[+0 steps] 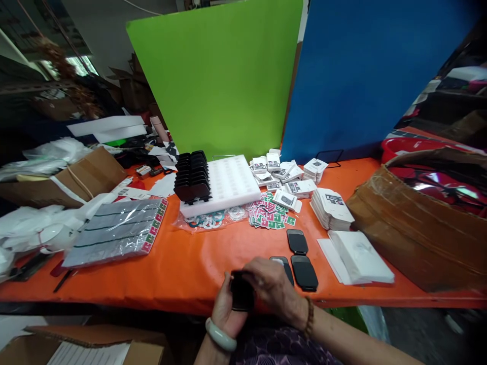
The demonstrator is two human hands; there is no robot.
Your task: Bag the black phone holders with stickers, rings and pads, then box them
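Note:
My left hand [227, 309], a pale bangle at its wrist, is closed around a flat black case [242, 295] at the table's front edge. Over the case's upper right edge is my right hand [272, 284], its fingers bent and pinched there; what they hold, if anything, is hidden. Three similar black cases lie on the orange table to the right: an upper one [297, 242], a lower one [304, 272], and one partly behind my right hand [284, 267] with something whitish on it.
Black pieces [192, 177] stand in a row on a white foam block [232, 182]. Green and pink cards [268, 213], small white boxes [289, 172] and stacked white boxes [332, 209] lie farther back. White sheets [359, 258] and a large carton [422, 223] are right; a plastic-wrapped stack [117, 228] is left.

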